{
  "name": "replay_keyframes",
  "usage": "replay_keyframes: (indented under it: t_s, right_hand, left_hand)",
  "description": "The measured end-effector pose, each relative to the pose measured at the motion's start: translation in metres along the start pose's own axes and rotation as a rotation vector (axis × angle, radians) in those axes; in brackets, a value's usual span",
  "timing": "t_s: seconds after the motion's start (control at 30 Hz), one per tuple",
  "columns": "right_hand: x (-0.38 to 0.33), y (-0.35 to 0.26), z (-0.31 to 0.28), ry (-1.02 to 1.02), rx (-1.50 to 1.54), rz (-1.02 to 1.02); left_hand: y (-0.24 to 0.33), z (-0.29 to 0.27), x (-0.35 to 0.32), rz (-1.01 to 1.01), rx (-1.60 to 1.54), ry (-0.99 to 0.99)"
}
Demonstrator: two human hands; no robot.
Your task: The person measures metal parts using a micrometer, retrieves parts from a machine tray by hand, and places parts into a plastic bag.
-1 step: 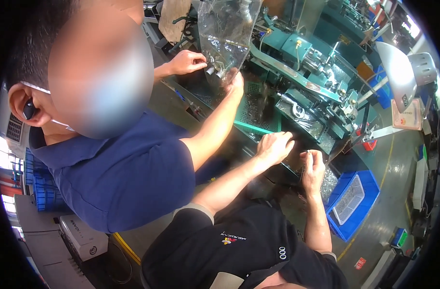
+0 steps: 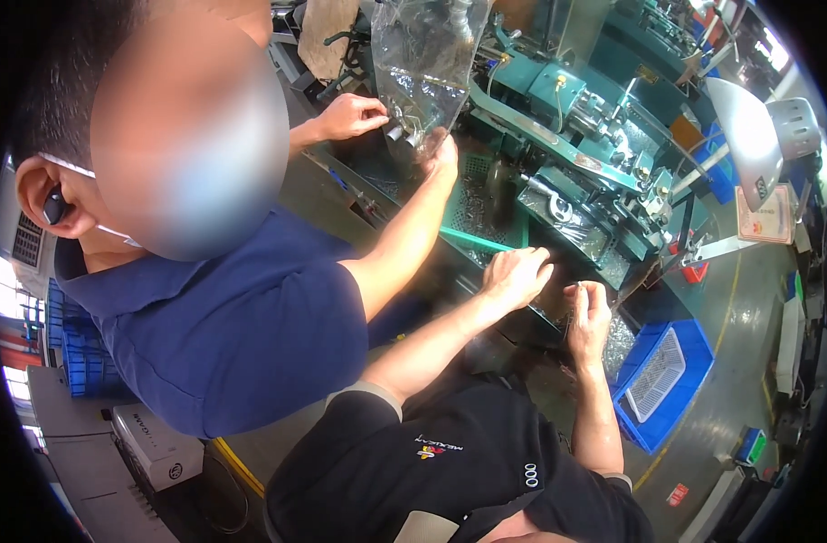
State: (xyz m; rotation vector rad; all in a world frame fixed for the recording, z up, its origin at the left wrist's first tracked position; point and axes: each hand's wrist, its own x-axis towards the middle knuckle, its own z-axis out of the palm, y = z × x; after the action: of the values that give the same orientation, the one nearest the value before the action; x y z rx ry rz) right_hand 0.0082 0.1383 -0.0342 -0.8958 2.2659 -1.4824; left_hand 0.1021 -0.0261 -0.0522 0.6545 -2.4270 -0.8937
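I find the left hand (image 2: pixel 518 278) loosely curled beside the edge of the green tray (image 2: pixel 477 241); whether it grips anything, I cannot tell. The right hand (image 2: pixel 588 321) is narrow, fingertips drawn together; any piece there is too small to identify. The green machine (image 2: pixel 549 141) stands just beyond both hands. In my judgement, good handling calls for a light pinch, knuckles clear of metal edges, and space from the co-worker's forearm (image 2: pixel 400 258).

clear plastic bag (image 2: pixel 423 45) creased and glossy, green machine (image 2: pixel 545 86) finished in painted metal, blue bin (image 2: pixel 694 357) moulded in smooth plastic, white plastic basket (image 2: pixel 658 376) framed by its edges, black shirt (image 2: pixel 368 480) made of matt cloth
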Motion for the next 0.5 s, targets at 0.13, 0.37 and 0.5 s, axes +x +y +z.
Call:
replay_keyframes:
  t_s: [0.13,0.37,0.5]
  right_hand:
    - [0.0006,0.0013,0.0005,0.032,0.013,-0.003]
    - [0.0014,0.0001,-0.0007,-0.005,-0.007,0.013]
    - [0.0015,0.0012,-0.0006,0.002,-0.038,-0.003]
  left_hand:
    - [0.0049,-0.0051,0.0007,-0.001,0.001,-0.009]
    - [0.0069,-0.0087,0.0027,-0.045,0.038,-0.081]
    - [0.0060,-0.0080,0.0021,-0.030,0.037,-0.070]
